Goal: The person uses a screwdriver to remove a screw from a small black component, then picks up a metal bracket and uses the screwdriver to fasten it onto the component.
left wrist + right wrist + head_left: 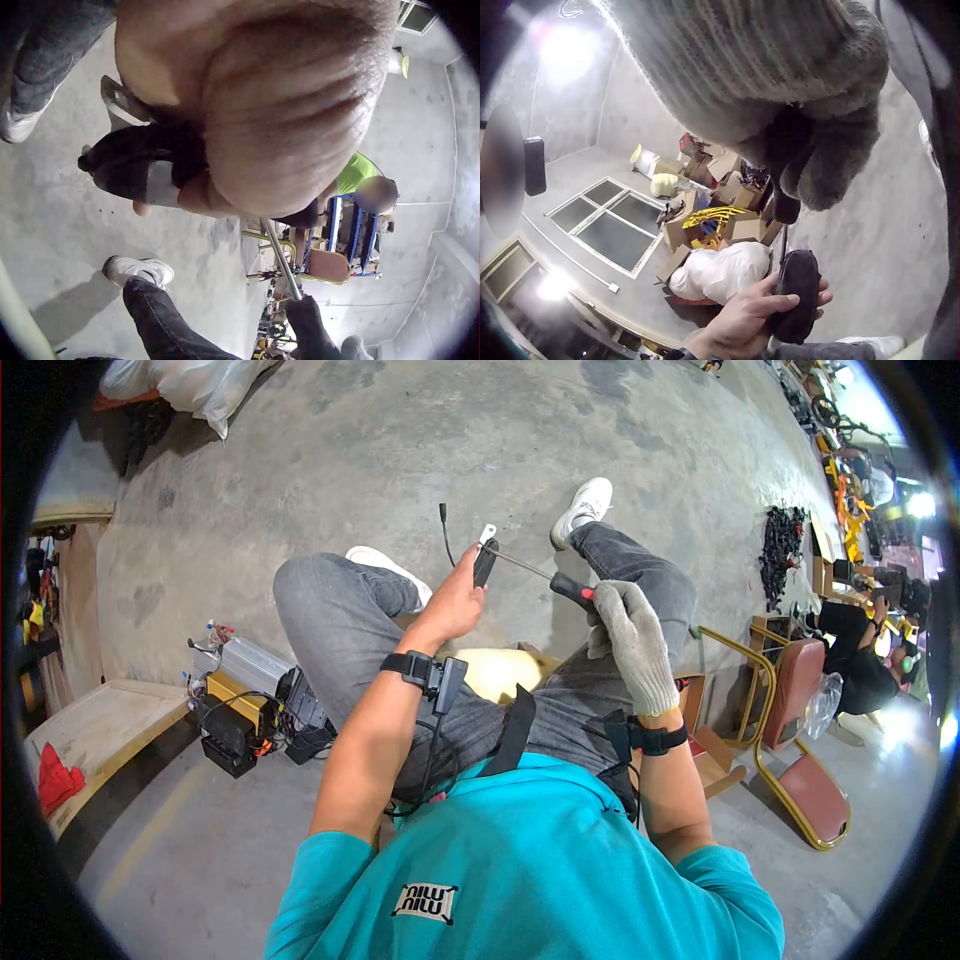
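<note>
My bare left hand grips an elongated black part in front of my lap. A pale metal bracket sticks out at the part's far end, and a short black cable with a plug rises beside the hand. A grey knitted glove covers my right hand, which holds a screwdriver with a black and red handle. Its thin shaft reaches across to the black part, the tip right at its side. From the right wrist view, the part shows a rounded dark face with my left thumb on it.
A brown chair with a gold frame stands to the right. On the left are a silver metal box with wires and a low pale bench. White sacks lie at the far left, and another person is at the right.
</note>
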Demonstrator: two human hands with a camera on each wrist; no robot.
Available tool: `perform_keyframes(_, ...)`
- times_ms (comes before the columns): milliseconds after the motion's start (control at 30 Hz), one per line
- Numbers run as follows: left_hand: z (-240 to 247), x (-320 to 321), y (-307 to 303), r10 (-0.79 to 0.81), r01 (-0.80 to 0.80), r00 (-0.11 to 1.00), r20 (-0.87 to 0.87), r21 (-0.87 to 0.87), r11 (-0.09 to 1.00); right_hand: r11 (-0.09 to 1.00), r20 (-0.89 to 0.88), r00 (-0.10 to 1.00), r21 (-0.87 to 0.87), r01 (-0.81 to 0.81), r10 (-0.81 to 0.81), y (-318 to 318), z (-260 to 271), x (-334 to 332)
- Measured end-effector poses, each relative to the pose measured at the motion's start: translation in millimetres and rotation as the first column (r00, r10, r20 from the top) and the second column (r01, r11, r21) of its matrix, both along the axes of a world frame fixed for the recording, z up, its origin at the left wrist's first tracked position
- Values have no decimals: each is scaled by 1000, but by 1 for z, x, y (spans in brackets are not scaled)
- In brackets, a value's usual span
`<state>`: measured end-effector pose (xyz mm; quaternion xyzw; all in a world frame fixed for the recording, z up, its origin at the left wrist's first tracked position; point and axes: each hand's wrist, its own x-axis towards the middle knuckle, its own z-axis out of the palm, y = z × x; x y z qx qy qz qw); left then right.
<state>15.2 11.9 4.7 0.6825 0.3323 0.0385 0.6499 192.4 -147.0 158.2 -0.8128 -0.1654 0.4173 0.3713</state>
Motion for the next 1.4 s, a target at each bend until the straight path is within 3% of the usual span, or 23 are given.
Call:
perform_keyframes(100,-5,0,0,-1,1,1000,-18,23,1000,997,76,994,15,75,-76,2,-1,-6)
perform_keyframes(167,-17,-1,-2,3,-2,1000,-8,81,997,983,289,955,140,-117,73,-2,-7,-7)
perform_keyframes(300,2,1,-1,47,-47,998,42,-11,999,973,285,955,182,-142,86,-4,-12,-3)
perform_keyframes(367,3,1,-1,44,-44,999,4,-11,999,981,387,915,102,-167,115,-1,-7,-5)
perform_keyframes(400,3,1,0,44,-44,999,4,-11,999,981,387,915,101,-167,116,-1,-7,-5)
perform_keyframes(467,3,1,1,37,-37,999,-15,-2,999,998,112,993,50,24,-30,0,-6,-3)
perform_keyframes(567,6,1,1,27,-27,1000,-8,7,1000,999,-5,999,13,39,-39,-1,-4,0)
perform_keyframes(700,1,1,-2,59,-61,996,62,27,998,998,138,990,56,1,-8,4,0,-9)
perform_keyframes(767,-2,1,-2,82,-82,995,57,5,997,953,427,890,167,-253,162,-3,-15,-4)
perform_keyframes(900,2,2,0,91,-91,993,69,-7,996,965,305,945,190,-179,116,1,-7,-4)
perform_keyframes(1000,2,1,1,67,-68,997,36,22,997,994,234,968,34,-104,93,6,2,-2)
perform_keyframes(1067,5,2,1,55,-56,998,19,27,998,1000,-23,999,-3,22,-22,5,2,1)
perform_keyframes(1200,1,3,1,50,-50,999,3,24,998,999,149,989,39,0,-5,10,7,-11)
perform_keyframes(1267,-2,3,0,70,-70,997,21,0,998,970,263,961,194,-144,90,5,-4,-10)
perform_keyframes(1400,3,2,1,79,-80,997,25,10,997,976,273,956,153,-154,108,6,-1,-7)
